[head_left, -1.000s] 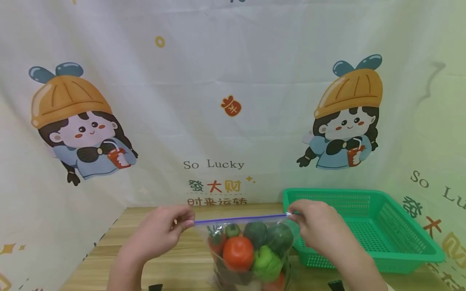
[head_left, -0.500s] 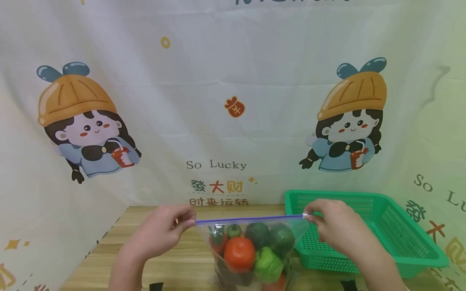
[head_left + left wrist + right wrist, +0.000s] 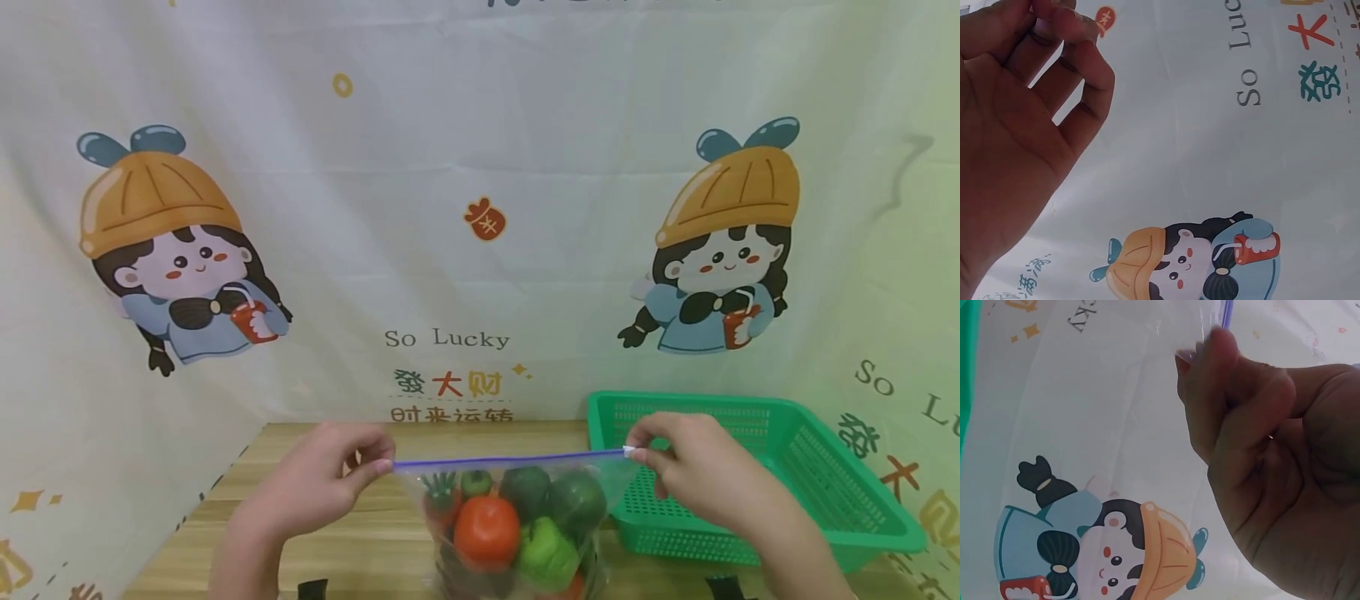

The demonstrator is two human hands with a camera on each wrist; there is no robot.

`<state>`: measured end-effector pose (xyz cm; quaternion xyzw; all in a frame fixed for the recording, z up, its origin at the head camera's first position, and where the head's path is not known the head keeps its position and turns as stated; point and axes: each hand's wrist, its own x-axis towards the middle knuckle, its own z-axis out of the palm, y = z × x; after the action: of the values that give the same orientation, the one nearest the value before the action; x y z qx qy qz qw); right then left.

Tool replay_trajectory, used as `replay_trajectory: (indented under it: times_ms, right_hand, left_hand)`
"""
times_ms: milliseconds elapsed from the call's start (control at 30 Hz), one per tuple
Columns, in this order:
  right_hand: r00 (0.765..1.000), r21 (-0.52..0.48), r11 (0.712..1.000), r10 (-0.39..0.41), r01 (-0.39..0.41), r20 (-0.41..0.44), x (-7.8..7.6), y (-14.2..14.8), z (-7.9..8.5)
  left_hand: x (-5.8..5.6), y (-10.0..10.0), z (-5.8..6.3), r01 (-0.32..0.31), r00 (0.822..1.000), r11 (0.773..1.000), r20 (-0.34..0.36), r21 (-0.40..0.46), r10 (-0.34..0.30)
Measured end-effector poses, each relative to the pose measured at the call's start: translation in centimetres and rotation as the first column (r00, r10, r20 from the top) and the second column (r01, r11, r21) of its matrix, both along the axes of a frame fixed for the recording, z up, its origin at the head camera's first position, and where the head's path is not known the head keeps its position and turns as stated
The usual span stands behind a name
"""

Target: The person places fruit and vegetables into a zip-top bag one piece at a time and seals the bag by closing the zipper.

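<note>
A clear zip bag (image 3: 517, 508) with a purple zip strip stands in the middle of the head view. Through its wall show a red tomato (image 3: 487, 533), a green pepper (image 3: 548, 554), dark green round pieces (image 3: 577, 497) and a small leafy-topped red piece (image 3: 441, 500). My left hand (image 3: 322, 475) pinches the left end of the strip between thumb and index finger. At the other end, my right hand (image 3: 693, 467) pinches the strip's right corner at a small white slider (image 3: 628, 452). The strip is stretched straight between them, its right end slightly higher.
A green plastic basket (image 3: 832, 492) stands behind and to the right of the bag, partly covered by the right forearm. Under everything is a wooden table (image 3: 360, 542). A printed cloth (image 3: 562, 275) hangs behind and at both sides.
My right hand has slid right along the strip with the white slider to the bag's corner. The left hand has shifted slightly left and down. The head view has turned slightly.
</note>
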<state>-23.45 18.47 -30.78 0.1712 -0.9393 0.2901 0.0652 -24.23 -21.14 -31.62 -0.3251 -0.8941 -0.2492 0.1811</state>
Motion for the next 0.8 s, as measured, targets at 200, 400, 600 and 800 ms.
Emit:
replay_trajectory:
  times_ms: [200,400,600,800]
  right_hand:
    - [0.991,-0.061,0.991,0.120,-0.116,0.059,0.8,0.6,0.4]
    - [0.996,-0.192,0.981,0.055,-0.040,0.072,-0.4,-0.8,-0.5]
    - [0.991,-0.308,0.948,-0.039,0.078,0.132,-2.6,-2.0,-2.0]
    - [0.993,-0.363,0.928,-0.054,0.088,0.102,-3.6,-2.3,-2.6]
  left_hand:
    - [1.0,-0.7,0.5,0.102,0.995,0.992,0.009,0.071,-0.103]
    - [0.3,-0.9,0.1,0.001,0.995,0.999,0.102,0.047,-0.006]
    - [-2.3,-0.2,-1.4,-0.216,0.972,0.976,0.097,-0.006,0.216]
    - [-3.5,0.0,-2.1,-0.287,0.955,0.958,0.079,0.017,0.285]
